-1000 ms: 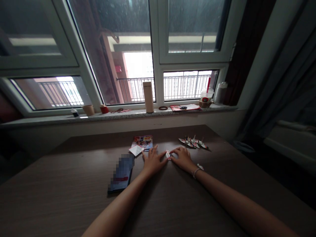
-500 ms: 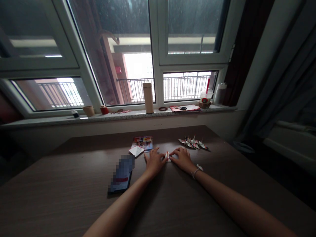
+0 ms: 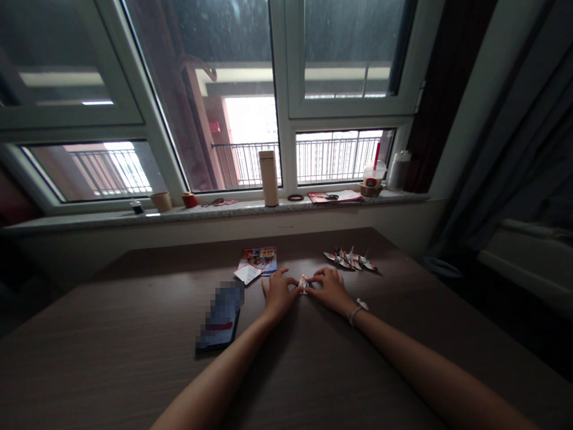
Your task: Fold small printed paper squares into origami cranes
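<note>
Between my two hands a small piece of folded paper [image 3: 303, 284], white with red and orange print, rests on the brown table. My left hand [image 3: 280, 294] pinches its left edge with thumb and forefinger, the other fingers raised. From the other side my right hand [image 3: 330, 288], with a bracelet at the wrist, holds the right edge the same way. Several folded paper cranes [image 3: 351, 259] stand in a cluster beyond my right hand. Past my left hand lie a printed leaflet [image 3: 259, 258] and a white paper square [image 3: 248, 274] overlapping its corner.
A phone [image 3: 219, 325], partly pixelated, lies left of my left forearm. On the windowsill stand a tan bottle [image 3: 268, 178], a paper cup [image 3: 161, 202], a drink cup with red straw [image 3: 374, 174] and a grey bottle [image 3: 400, 170]. Scissors [image 3: 332, 196] lie on papers there.
The folded paper between my fingertips has changed shape slightly and shows a different face. My hands have barely shifted; everything else stays in place.
</note>
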`<state>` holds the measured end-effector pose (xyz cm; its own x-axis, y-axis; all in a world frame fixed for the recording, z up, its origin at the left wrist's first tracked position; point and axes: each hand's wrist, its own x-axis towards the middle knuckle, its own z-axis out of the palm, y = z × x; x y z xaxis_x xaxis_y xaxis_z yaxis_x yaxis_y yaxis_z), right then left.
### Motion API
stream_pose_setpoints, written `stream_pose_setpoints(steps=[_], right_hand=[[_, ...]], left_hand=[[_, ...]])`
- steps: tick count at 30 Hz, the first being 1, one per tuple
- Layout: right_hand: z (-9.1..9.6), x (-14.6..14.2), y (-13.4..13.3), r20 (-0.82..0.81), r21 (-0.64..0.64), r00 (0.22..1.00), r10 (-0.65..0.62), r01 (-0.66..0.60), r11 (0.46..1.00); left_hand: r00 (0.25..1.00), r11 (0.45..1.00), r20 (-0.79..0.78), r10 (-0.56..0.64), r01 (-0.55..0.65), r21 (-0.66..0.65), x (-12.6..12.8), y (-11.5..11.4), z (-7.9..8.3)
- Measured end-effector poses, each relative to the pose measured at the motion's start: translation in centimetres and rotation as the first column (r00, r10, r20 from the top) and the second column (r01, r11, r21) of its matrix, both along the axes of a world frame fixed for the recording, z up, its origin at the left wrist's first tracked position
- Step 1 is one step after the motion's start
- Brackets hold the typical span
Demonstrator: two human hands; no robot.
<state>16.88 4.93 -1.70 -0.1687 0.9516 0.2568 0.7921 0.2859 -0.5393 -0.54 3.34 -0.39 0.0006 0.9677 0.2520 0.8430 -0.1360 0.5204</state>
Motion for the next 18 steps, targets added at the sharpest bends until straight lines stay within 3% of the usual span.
stream_pose_setpoints(steps=[18], right_hand=[[0.45,-0.20,-0.03,0.009,-0.030,0.999,0.039,-0.039,0.999]], left_hand=[[0.996,0.997,0.075,0.051,-0.047,-0.053,-0.13,0.20,0.25]])
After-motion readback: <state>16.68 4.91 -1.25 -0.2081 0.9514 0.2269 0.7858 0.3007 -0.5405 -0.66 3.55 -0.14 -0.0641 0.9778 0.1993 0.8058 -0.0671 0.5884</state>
